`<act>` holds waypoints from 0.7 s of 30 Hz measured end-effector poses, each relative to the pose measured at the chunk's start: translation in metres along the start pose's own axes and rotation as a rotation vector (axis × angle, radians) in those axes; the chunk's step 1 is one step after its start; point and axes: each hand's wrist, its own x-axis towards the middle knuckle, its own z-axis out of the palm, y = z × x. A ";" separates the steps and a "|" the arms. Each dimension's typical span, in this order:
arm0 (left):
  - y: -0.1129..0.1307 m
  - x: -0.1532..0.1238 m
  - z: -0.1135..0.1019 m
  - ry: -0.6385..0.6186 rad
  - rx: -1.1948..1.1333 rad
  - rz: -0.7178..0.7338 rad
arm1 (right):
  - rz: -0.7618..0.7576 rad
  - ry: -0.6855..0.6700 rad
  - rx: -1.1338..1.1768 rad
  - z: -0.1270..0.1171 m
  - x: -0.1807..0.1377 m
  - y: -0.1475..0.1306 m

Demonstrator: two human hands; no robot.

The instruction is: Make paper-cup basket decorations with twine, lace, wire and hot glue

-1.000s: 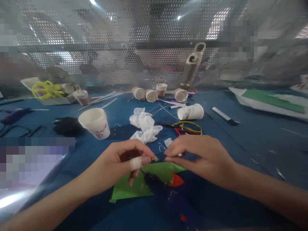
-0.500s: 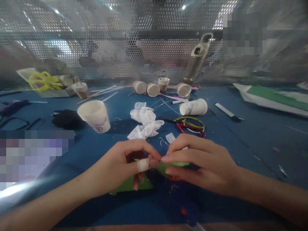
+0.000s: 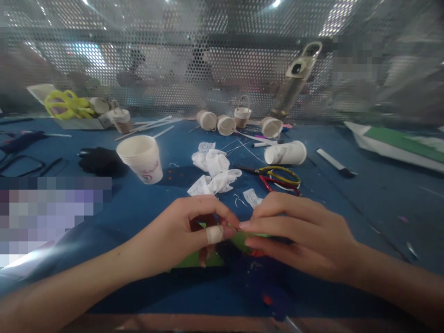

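My left hand (image 3: 183, 226), with a strip of pale tape round its thumb, pinches at the centre of the view. Its fingertips meet those of my right hand (image 3: 305, 236), also closed in a pinch. Whatever sits between the fingertips is too small to make out. Below my left hand lies a flat green piece (image 3: 199, 261), partly covered by the fingers. More green and an orange-red edge show under my right fingers. White lace scraps (image 3: 212, 162) lie crumpled just beyond the hands, and a small lace piece (image 3: 252, 198) is close to my right knuckles.
Stacked paper cups (image 3: 140, 157) stand at the left, and a white cup (image 3: 286, 153) lies at the right. Yellow-handled scissors (image 3: 282, 173) and a red-handled tool (image 3: 277, 185) overlap. Small baskets (image 3: 226, 125) and a bottle (image 3: 294, 83) line the mesh panel. A dark blue tool (image 3: 277, 300) is nearest me.
The whole view has shifted a little, so the table things appear slightly farther right and mostly higher. Both hands keep the same pinch, fingertips together.
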 end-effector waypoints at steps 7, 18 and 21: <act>-0.001 0.000 -0.001 -0.006 0.017 0.030 | -0.005 -0.023 -0.058 -0.002 -0.001 -0.004; 0.003 -0.003 0.001 -0.007 0.070 -0.029 | -0.041 -0.042 -0.060 -0.003 -0.003 -0.005; 0.005 -0.002 0.002 0.008 0.068 -0.055 | -0.020 -0.019 -0.023 -0.002 -0.002 -0.005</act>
